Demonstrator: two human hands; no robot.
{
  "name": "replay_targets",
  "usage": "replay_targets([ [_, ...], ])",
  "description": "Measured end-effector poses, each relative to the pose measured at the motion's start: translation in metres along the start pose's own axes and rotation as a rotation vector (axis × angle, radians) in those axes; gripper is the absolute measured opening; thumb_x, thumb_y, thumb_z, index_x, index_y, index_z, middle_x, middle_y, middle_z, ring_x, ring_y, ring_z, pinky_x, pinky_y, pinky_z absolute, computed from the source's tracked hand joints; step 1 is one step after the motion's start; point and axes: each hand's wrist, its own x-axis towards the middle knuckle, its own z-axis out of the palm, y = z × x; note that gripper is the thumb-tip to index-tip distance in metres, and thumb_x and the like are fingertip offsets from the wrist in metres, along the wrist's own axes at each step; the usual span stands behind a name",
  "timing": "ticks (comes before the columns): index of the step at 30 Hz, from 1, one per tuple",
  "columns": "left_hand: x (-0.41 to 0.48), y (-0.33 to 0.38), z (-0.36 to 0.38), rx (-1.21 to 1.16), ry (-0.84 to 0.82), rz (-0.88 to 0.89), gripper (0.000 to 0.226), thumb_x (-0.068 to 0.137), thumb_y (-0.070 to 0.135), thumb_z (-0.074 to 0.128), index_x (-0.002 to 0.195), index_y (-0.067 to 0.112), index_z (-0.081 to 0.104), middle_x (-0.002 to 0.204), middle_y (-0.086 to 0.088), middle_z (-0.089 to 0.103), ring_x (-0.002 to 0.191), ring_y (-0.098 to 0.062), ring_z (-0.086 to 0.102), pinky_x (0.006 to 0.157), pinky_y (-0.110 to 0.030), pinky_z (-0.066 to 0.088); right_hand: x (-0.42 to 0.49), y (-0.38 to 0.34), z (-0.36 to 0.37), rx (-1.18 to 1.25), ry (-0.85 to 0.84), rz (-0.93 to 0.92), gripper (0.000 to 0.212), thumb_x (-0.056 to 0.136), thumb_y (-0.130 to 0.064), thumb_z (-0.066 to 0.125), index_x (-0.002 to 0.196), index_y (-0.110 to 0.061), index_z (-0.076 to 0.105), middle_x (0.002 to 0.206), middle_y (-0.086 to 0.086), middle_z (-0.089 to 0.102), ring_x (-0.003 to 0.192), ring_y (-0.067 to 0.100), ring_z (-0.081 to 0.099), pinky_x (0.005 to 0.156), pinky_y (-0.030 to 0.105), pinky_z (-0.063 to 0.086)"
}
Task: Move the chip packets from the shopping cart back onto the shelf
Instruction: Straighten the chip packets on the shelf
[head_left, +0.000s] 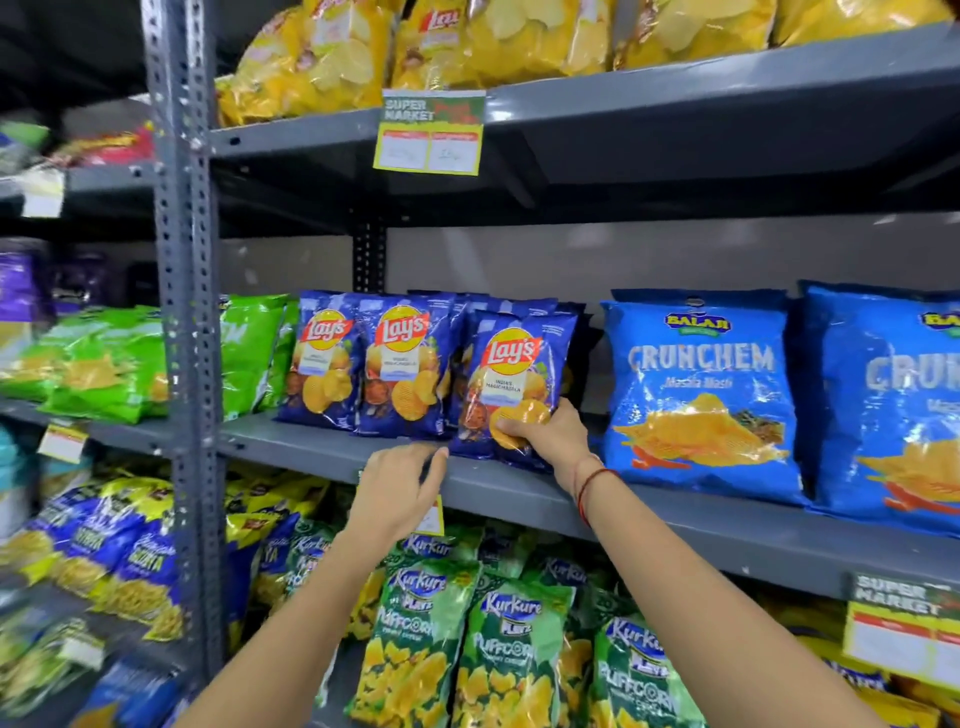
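Note:
My right hand (548, 434) grips the lower right corner of a blue Lay's chip packet (511, 379), which stands upright on the grey middle shelf (332, 449). Two more blue Lay's packets (363, 364) stand to its left, with others behind them. My left hand (397, 488) hovers at the shelf's front edge, just left of the held packet, fingers apart and holding nothing. The shopping cart is out of view.
Large blue Crunchem bags (701, 395) stand right of the held packet. Green bags (249, 353) sit to the left beside the grey upright post (184, 312). Yellow bags (415, 47) fill the top shelf, Kurkure Puffcorn packs (498, 649) the lower one. Price tags (428, 130) hang from shelf edges.

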Motion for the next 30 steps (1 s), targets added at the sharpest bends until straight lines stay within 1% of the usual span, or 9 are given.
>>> replay_targets([
  [3, -0.001, 0.001, -0.001, -0.018, 0.048, 0.056, 0.045, 0.094, 0.041, 0.027, 0.072, 0.015, 0.057, 0.057, 0.006, 0.042, 0.055, -0.022, 0.054, 0.055, -0.028, 0.030, 0.003, -0.002, 0.005, -0.019, 0.029, -0.075, 0.081, 0.060, -0.023, 0.087, 0.129, -0.008, 0.048, 0.127, 0.013, 0.061, 0.117, 0.030, 0.056, 0.100, 0.038, 0.046],
  [5, -0.001, 0.000, 0.000, -0.022, 0.084, 0.085, 0.040, 0.094, 0.037, 0.031, 0.072, 0.016, 0.057, 0.058, 0.008, 0.037, 0.055, -0.023, 0.054, 0.055, -0.027, 0.029, 0.004, -0.002, 0.009, -0.042, 0.053, -0.134, 0.077, 0.062, -0.021, 0.086, 0.127, -0.007, 0.048, 0.123, 0.013, 0.062, 0.115, 0.029, 0.056, 0.096, 0.034, 0.046],
  [8, -0.002, -0.004, 0.006, -0.028, 0.103, 0.084, 0.040, 0.094, 0.037, 0.032, 0.075, 0.015, 0.060, 0.059, 0.004, 0.048, 0.060, -0.023, 0.058, 0.058, -0.026, 0.030, 0.006, -0.003, 0.014, -0.061, 0.063, -0.182, 0.071, 0.065, -0.017, 0.085, 0.124, -0.006, 0.047, 0.121, 0.015, 0.062, 0.113, 0.030, 0.057, 0.088, 0.029, 0.041],
  [11, -0.002, -0.007, 0.011, -0.028, 0.098, 0.076, 0.042, 0.094, 0.038, 0.030, 0.078, 0.015, 0.062, 0.071, -0.002, 0.066, 0.069, -0.023, 0.061, 0.064, -0.028, 0.033, 0.010, -0.003, 0.020, -0.120, 0.047, -0.187, 0.075, 0.067, -0.022, 0.084, 0.128, -0.005, 0.043, 0.129, 0.017, 0.056, 0.122, 0.033, 0.049, 0.098, 0.036, 0.039],
  [15, -0.003, -0.007, 0.011, -0.024, 0.106, 0.088, 0.043, 0.094, 0.039, 0.029, 0.080, 0.015, 0.063, 0.073, -0.003, 0.067, 0.071, -0.023, 0.062, 0.065, -0.030, 0.036, 0.014, 0.002, 0.024, -0.258, 0.023, -0.139, 0.089, 0.068, -0.043, 0.079, 0.134, -0.004, 0.033, 0.134, 0.021, 0.049, 0.126, 0.038, 0.045, 0.106, 0.049, 0.039],
  [21, -0.004, -0.006, 0.012, 0.005, 0.118, 0.069, 0.051, 0.093, 0.043, 0.026, 0.091, 0.014, 0.068, 0.086, -0.001, 0.072, 0.081, -0.021, 0.065, 0.076, -0.036, 0.044, 0.014, 0.006, 0.023, -0.239, 0.006, -0.114, 0.096, 0.064, -0.050, 0.078, 0.137, -0.007, 0.032, 0.134, 0.018, 0.051, 0.126, 0.037, 0.047, 0.107, 0.049, 0.039],
  [25, -0.003, -0.007, 0.012, -0.002, 0.110, 0.069, 0.053, 0.093, 0.045, 0.025, 0.090, 0.014, 0.068, 0.081, -0.001, 0.071, 0.078, -0.022, 0.064, 0.075, -0.037, 0.045, 0.007, 0.004, 0.016, -0.201, 0.051, -0.149, 0.099, 0.059, -0.054, 0.079, 0.136, -0.009, 0.036, 0.132, 0.015, 0.052, 0.124, 0.033, 0.049, 0.104, 0.049, 0.042],
  [28, -0.002, -0.007, 0.012, -0.013, 0.102, 0.050, 0.052, 0.092, 0.049, 0.024, 0.077, 0.018, 0.062, 0.065, 0.005, 0.058, 0.069, -0.023, 0.061, 0.069, -0.036, 0.043, -0.001, -0.001, 0.006, -0.169, 0.093, -0.249, 0.088, 0.064, -0.046, 0.080, 0.134, -0.011, 0.039, 0.129, 0.013, 0.052, 0.118, 0.028, 0.051, 0.101, 0.046, 0.044],
  [30, 0.000, -0.003, 0.011, -0.042, 0.135, 0.006, 0.052, 0.091, 0.051, 0.024, 0.079, 0.018, 0.063, 0.065, 0.007, 0.055, 0.069, -0.022, 0.061, 0.067, -0.034, 0.040, -0.007, -0.007, -0.006, -0.171, 0.108, -0.315, 0.076, 0.069, -0.040, 0.078, 0.131, -0.012, 0.043, 0.123, 0.013, 0.054, 0.106, 0.024, 0.054, 0.096, 0.041, 0.048],
])
